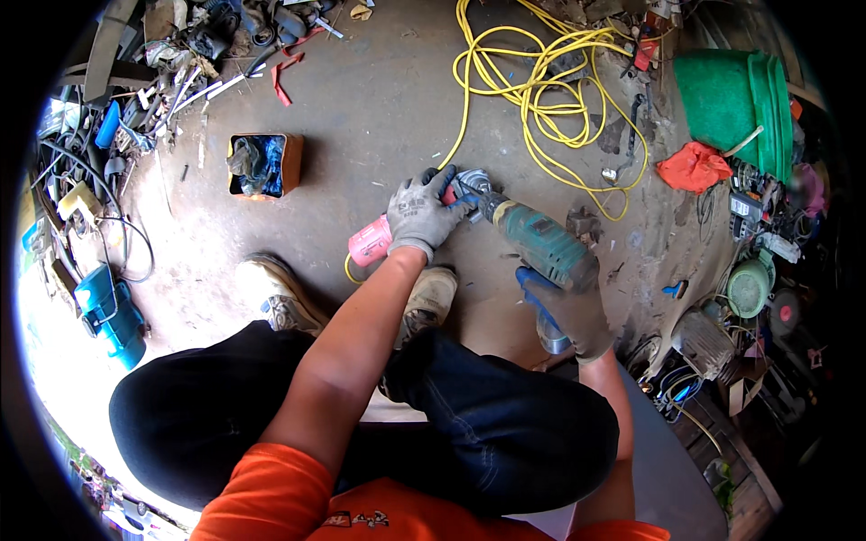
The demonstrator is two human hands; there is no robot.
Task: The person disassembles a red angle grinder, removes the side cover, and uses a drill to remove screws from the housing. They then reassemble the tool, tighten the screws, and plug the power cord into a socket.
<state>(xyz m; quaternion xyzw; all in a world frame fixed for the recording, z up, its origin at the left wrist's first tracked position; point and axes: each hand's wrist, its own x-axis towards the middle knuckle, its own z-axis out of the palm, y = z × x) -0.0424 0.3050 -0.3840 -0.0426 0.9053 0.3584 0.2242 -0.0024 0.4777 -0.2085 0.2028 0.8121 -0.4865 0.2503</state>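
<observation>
An orange shirt (397, 518) lies nearest the camera, along the lower edge, and dark trousers (496, 406) with bent knees come just beyond it. Two pale shoes (431, 293) stand on the grey floor (361, 108), one of them partly behind the left forearm.

The left hand (420, 213), in a grey glove, is closed around a pink power tool (370, 241). The back of the tool sticks out to the left of the palm, with a yellow cord at its end, and a round metal piece (471, 183) shows just past the fingers. The right hand (577, 316), also gloved, is wrapped around the handle of a teal drill (546, 239). The drill points up and left, its front end right up against the metal piece; whether the two are joined cannot be told.

Beyond the hands, a long yellow cable (541, 108) lies in loose loops on the floor. To the left stands an orange box (293, 162) with dark and blue stuff inside. A green tub (731, 104) sits at the upper right, with a red cloth (693, 168) beside it. A blue container (113, 311) is at the far left, near a pile of scrap (171, 90).
</observation>
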